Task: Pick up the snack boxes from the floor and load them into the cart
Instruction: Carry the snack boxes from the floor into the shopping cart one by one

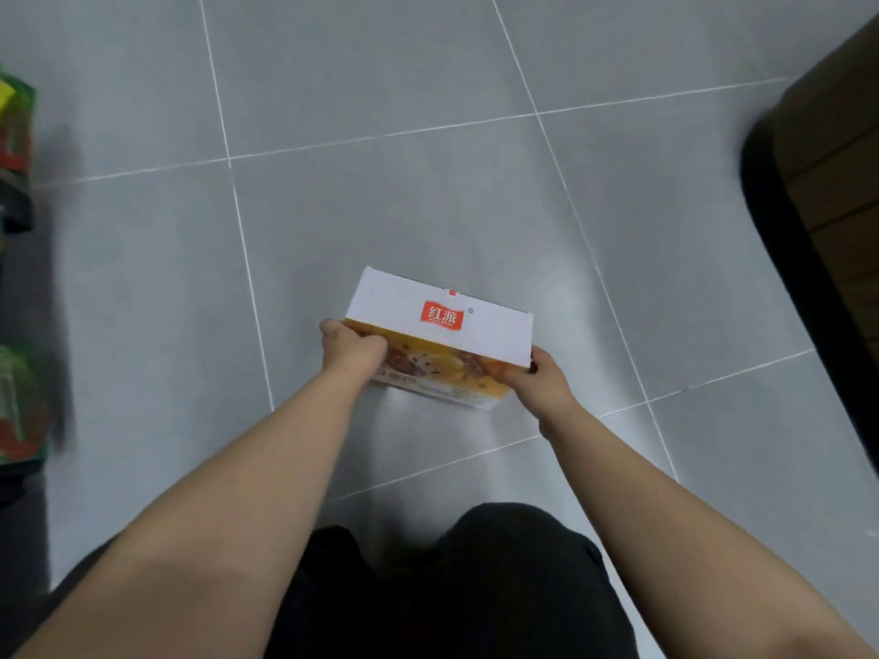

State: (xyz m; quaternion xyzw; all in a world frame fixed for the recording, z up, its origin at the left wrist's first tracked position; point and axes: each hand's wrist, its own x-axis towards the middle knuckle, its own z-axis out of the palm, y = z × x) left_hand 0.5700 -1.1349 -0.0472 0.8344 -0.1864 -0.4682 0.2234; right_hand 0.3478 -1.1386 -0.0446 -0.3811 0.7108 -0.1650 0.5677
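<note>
Left hand [354, 349] grips the left end of a rectangular cardboard snack box with a white top and a yellow printed side [494, 337], fingers curled round the near left corner with the knuckles toward the camera. Right hand [547, 379] grips the opposite end, thumb laid along the printed side and the remaining fingers wrapped round the right corner. The box is held between the two hands, out in front of the person's black-trousered legs [475, 587], over the middle part of the grey tiled floor [428, 192] and well clear of the floor's left and right edges as seen. Its long axis runs left to right across the view, skewed so that the left end lies farther from the person than the right end. The white top faces up toward the camera and bears a red logo with white characters [441, 316], reading upright from the person's side; the yellow side, printed with a food picture, faces the person. The top is closed, so the contents cannot be seen. Whether the underside touches the tiles or is raised off them cannot be determined. Blurred green and red packages [19, 401] stand along the left edge of the floor. A dark brown object with a black border [837, 192] occupies the right edge.
</note>
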